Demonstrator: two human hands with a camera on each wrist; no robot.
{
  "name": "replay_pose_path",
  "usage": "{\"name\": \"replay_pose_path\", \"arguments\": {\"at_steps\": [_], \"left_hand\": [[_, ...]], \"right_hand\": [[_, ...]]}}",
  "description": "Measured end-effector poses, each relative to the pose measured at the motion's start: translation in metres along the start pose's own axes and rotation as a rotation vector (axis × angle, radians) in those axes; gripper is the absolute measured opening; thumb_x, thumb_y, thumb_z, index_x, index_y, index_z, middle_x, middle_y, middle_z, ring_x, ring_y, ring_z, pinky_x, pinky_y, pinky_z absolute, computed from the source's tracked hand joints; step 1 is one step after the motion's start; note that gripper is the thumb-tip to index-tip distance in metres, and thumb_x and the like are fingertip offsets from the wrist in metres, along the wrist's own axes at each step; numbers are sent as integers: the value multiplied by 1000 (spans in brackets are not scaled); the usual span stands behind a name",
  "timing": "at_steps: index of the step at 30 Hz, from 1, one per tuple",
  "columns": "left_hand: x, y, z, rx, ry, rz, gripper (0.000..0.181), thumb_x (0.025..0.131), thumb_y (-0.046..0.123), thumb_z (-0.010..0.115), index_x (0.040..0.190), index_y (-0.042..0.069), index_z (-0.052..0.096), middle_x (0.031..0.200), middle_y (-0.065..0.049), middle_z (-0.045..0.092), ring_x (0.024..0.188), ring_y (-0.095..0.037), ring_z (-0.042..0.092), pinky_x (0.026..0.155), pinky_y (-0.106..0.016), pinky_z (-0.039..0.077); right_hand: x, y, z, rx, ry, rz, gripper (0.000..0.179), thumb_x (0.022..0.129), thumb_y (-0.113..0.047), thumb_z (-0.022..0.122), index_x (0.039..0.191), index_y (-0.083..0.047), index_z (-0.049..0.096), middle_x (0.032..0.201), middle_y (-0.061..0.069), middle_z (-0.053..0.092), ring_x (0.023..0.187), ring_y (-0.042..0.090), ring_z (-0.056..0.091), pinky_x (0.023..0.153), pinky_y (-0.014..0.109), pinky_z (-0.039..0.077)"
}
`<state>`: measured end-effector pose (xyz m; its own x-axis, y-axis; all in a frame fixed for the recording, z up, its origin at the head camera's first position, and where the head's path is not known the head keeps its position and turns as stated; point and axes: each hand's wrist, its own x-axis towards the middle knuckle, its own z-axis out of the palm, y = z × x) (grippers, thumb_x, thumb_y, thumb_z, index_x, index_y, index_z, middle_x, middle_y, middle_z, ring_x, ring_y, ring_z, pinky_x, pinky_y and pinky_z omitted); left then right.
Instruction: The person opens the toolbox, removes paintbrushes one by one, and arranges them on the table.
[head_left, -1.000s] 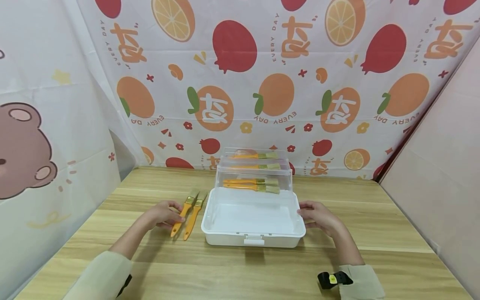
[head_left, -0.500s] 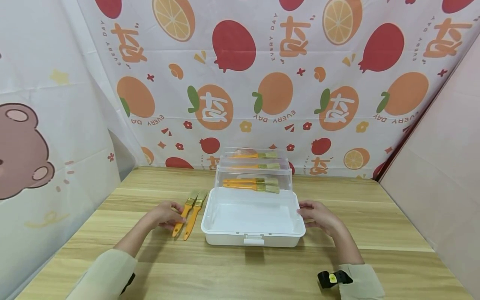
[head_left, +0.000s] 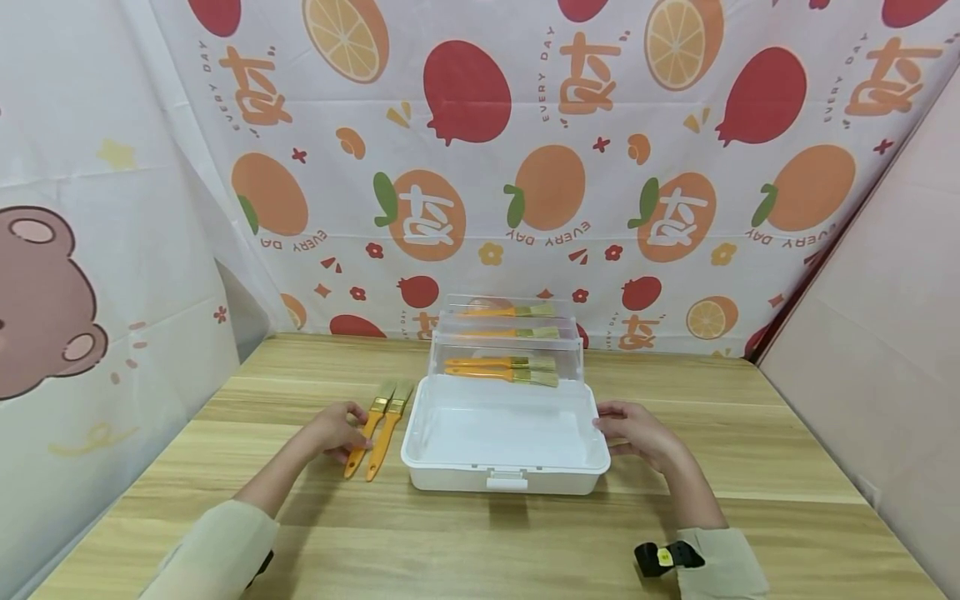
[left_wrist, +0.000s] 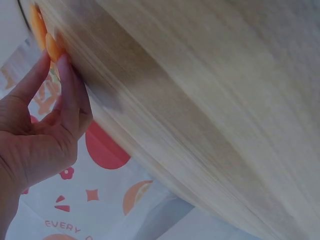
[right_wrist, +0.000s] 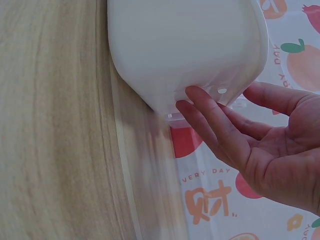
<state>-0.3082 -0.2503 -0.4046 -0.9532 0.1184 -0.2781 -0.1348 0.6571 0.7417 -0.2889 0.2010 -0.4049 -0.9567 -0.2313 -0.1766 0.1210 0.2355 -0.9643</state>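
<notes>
Item: left hand [head_left: 336, 432], left of centre; we find thumb and fingertips pinching the handle of the left brush [head_left: 372, 421].
Item: right brush [head_left: 385, 437], orange handle, lying just beside the first, bristles toward the top of the frame; both sit between the left hand and the box.
Item: white box [head_left: 450, 479], centre, lower half, its main bin facing up, latch [head_left: 507, 482] on the front wall.
Item: clear trays [head_left: 572, 350] in tiers at the box's back; we see further brushes [head_left: 480, 374] laid crosswise in them.
Item: right hand [head_left: 639, 433], right of centre, gripping the box's right side; the right wrist view shows fingertips on the outer wall.
Item: worktop [head_left: 480, 550], wood-grained, across the lower frame.
Item: fruit-print cloth [head_left: 517, 275], behind.
</notes>
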Motion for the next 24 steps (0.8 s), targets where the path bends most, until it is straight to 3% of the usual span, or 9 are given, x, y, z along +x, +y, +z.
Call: {"name": "replay_pose_path", "arguments": {"at_steps": [17, 24], "left_hand": [[-1, 3, -1, 50, 2, 14, 37, 78, 1, 69, 106, -8, 46, 71, -11, 56, 61, -18, 56, 53, -30, 51], [-2, 9, -4, 139, 56, 57, 27, 81, 4, 66, 98, -7, 50, 69, -9, 54, 57, -18, 52, 52, -32, 49]], "right_hand": [[-1, -1, 0, -5, -16, -23, 46, 92, -11, 53, 128, 13, 38, 116, 20, 52, 98, 26, 56, 76, 42, 50], [-3, -1, 0, 2, -11, -22, 46, 92, -11, 54, 127, 13, 39, 114, 18, 53, 97, 26, 56, 77, 43, 49]]}}
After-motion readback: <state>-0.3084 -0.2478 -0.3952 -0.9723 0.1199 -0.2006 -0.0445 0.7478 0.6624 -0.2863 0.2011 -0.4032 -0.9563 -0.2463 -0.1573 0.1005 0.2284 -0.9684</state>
